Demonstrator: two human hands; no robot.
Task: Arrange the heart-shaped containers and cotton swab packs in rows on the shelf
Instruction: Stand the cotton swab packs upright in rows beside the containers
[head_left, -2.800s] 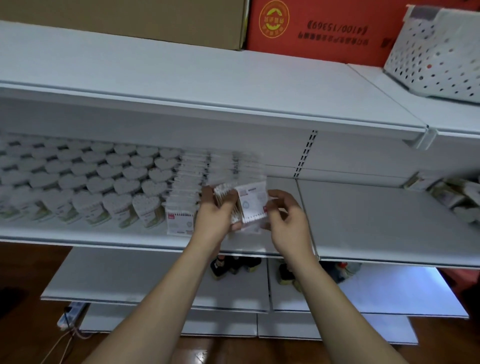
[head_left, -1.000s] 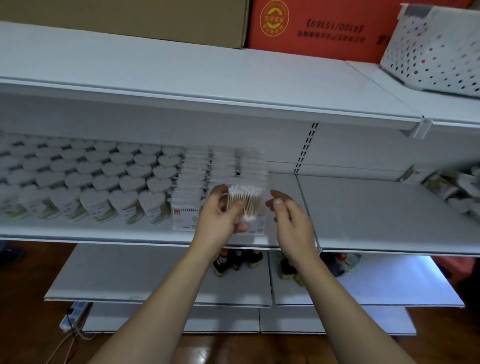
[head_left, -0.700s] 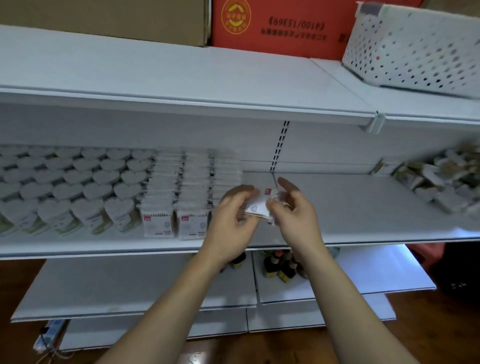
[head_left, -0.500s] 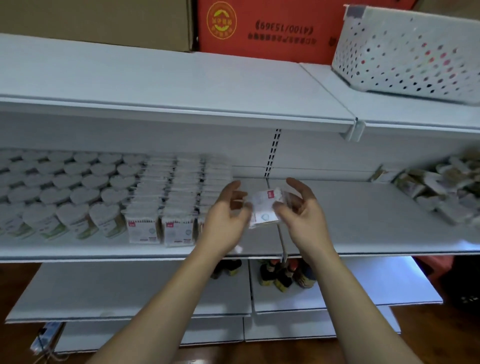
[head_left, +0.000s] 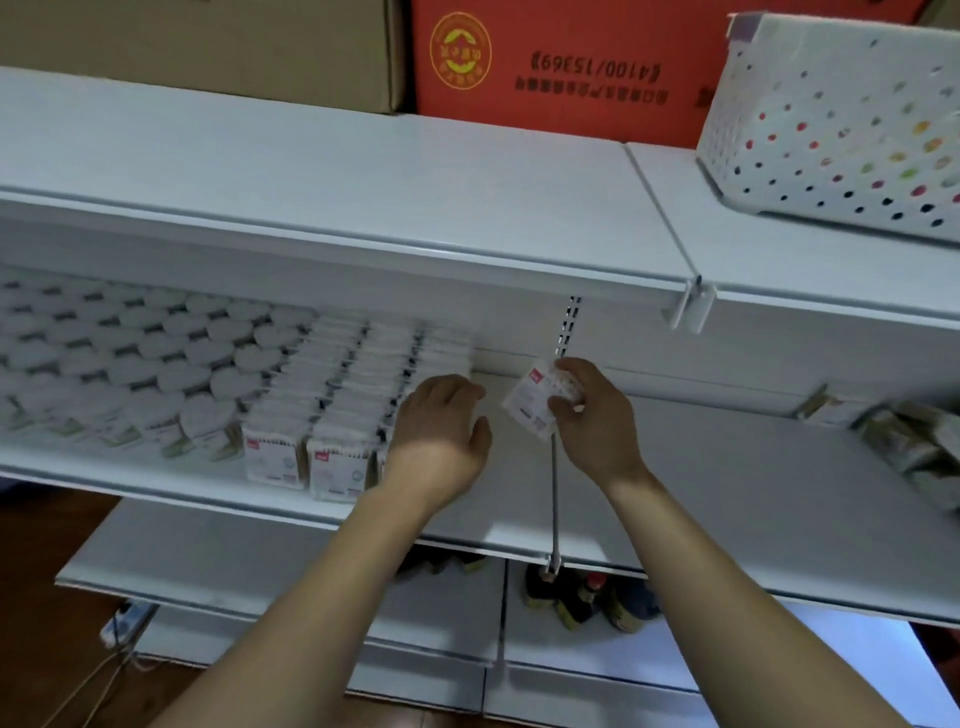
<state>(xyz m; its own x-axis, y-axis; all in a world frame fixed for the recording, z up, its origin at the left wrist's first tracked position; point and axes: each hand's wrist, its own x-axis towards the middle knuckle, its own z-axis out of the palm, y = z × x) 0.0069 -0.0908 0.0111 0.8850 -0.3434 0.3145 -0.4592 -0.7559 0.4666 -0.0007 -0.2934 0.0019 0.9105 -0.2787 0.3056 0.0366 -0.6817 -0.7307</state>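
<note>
Right fingers: curled round a small clear plastic pack of cotton swabs with a white label and red mark (head_left: 540, 400), pinching it from its right edge, thumb below.
Right hand (head_left: 597, 421): raised over the white metal middle shelf (head_left: 727, 493), near the seam between the two shelf boards.
Held pack: tilted, off the shelf, just right of the rows.
Left fingers: loosely bent, together, holding nothing.
Left hand (head_left: 441, 436): palm down at the right end of the rows of upright cotton swab packs (head_left: 337, 415), covering the front of the nearest row; contact unclear.
White heart-shaped lidded containers (head_left: 156, 358): in rows left of the packs.
Loose heap of packs (head_left: 914, 447): far right on the same shelf.
Step, judged: adding one more pack to the rightmost row.
Next move, judged: turn the pack upright, label forward, and set it against the row's end without toppling neighbours.
</note>
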